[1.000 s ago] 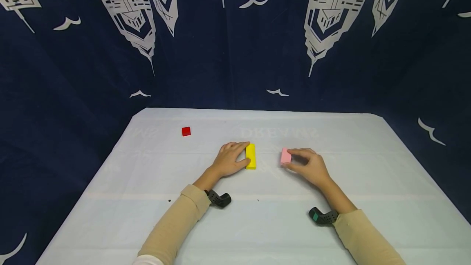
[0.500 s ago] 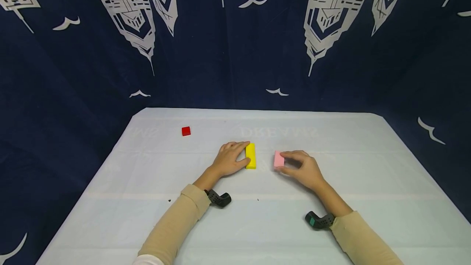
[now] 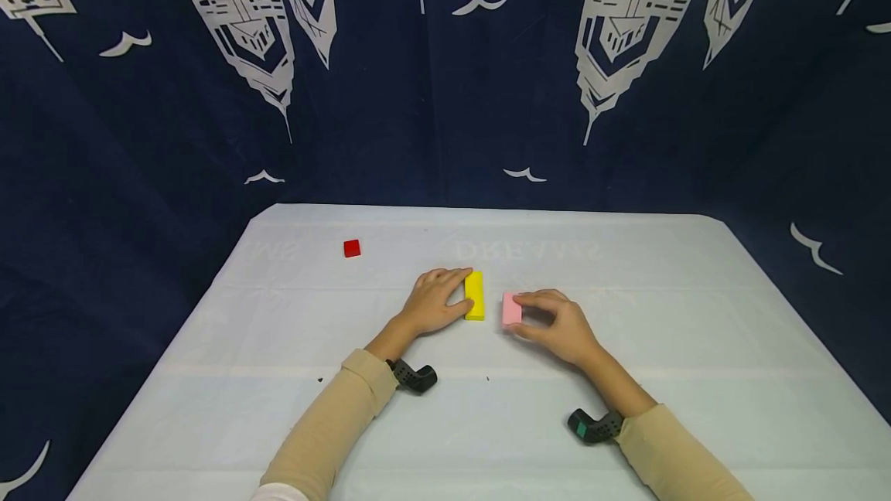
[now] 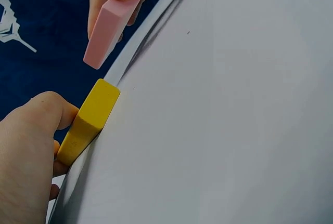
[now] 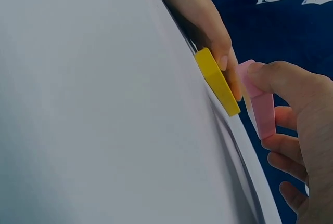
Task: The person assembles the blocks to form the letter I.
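A long yellow block (image 3: 475,297) lies on the white table, its long side running away from the person. My left hand (image 3: 435,301) holds it from the left, thumb at the near end and fingertips at the far end; the left wrist view shows the same grip on the yellow block (image 4: 89,117). Just to its right, a pink block (image 3: 511,310) is pinched between the thumb and fingers of my right hand (image 3: 560,328). A narrow gap separates the two blocks. In the right wrist view the pink block (image 5: 260,102) appears raised off the tabletop.
A small red block (image 3: 352,248) sits at the back left of the white table (image 3: 459,439). Behind the table hangs a dark blue cloth (image 3: 438,99) with pale building prints. Each wrist wears a black camera mount (image 3: 415,376).
My right hand has carried the pink block leftward and slightly nearer the person, narrowing the gap to the yellow block. The left hand and yellow block stay where they were.
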